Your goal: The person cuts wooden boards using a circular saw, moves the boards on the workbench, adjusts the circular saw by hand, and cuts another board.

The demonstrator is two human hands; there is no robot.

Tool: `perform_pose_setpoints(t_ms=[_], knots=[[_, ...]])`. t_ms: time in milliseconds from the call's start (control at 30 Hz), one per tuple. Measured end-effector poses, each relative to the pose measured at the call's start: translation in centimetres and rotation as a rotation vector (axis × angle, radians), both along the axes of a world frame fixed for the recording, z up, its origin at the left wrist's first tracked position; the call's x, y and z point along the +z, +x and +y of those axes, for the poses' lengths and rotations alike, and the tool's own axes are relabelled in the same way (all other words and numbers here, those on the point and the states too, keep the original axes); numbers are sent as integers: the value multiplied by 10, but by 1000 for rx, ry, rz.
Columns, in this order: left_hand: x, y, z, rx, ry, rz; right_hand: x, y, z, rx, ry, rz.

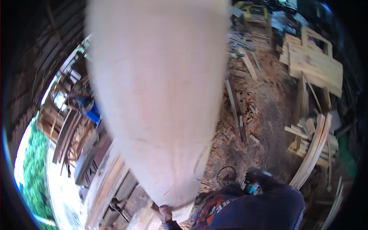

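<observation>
A large pale wooden board (161, 99) fills the middle of the view, wide at the top and narrowing toward its lower end. My left hand (165, 214) is closed at that lower end, its fingers gripping the wood by the edge. On the right, at the end of my dark sleeve, my right hand (251, 177) is small, dark and partly hidden. It appears closed on a teal-and-black tool (252, 189), whose kind does not show clearly. Another pale piece of wood (143, 218) lies beneath the board's tip.
Long timbers (101, 188) lie to the left. Offcuts (230, 134) and shavings cover the floor on the right. Curved planks (314, 153) lean beside stacked wood, with a pale panel (316, 69) behind. A dark ring-shaped object (226, 174) lies near my right hand.
</observation>
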State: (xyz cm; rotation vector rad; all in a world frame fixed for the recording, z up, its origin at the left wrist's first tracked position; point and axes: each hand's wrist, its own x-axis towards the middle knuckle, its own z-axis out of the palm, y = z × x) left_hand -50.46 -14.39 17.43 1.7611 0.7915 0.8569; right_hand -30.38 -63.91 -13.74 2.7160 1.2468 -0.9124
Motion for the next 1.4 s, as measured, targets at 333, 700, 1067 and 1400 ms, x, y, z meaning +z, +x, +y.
perform_pose_setpoints(t_ms=[333, 700, 1067, 1400], knots=[[62, 34, -40, -366, 163, 452, 99, 66, 45, -292, -57, 245], [5, 122, 44, -537, 121, 800, 88, 42, 100, 206, 167, 221], [-12, 122, 98, -549, -78, 1072, 50, 23, 202, 29, 6, 391], [-45, 147, 177, -676, -65, 1229, 45, -4, 223, -165, -19, 412]])
